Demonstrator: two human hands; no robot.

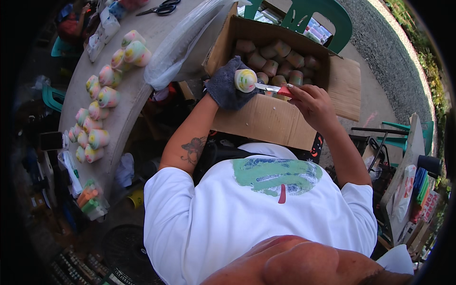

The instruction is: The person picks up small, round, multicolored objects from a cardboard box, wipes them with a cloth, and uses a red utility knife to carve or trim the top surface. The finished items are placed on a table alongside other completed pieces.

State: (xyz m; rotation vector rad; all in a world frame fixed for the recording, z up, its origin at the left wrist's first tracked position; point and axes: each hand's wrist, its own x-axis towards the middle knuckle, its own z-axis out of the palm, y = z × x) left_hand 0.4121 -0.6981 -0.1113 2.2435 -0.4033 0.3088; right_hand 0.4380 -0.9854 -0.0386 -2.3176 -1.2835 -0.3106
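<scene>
My left hand [218,88], wrapped in a dark grey cloth [221,78], holds a white cylindrical piece [244,80] speckled yellow, pink and green, end up. My right hand [308,102] grips a knife by its red handle [286,91]; the blade [267,87] lies at the piece's right edge. Both hands are over an open cardboard box [263,118] holding several similar cylinders [270,66] of duller colour. On the curved table [130,95] to the left stand several pale multicoloured cylinders [99,137].
Scissors [159,7] and clear plastic bags [178,47] lie at the upper table. A green chair [339,23] is behind the box. A person [71,23] is at upper left. A board [403,190] with tools and supplies stands at right.
</scene>
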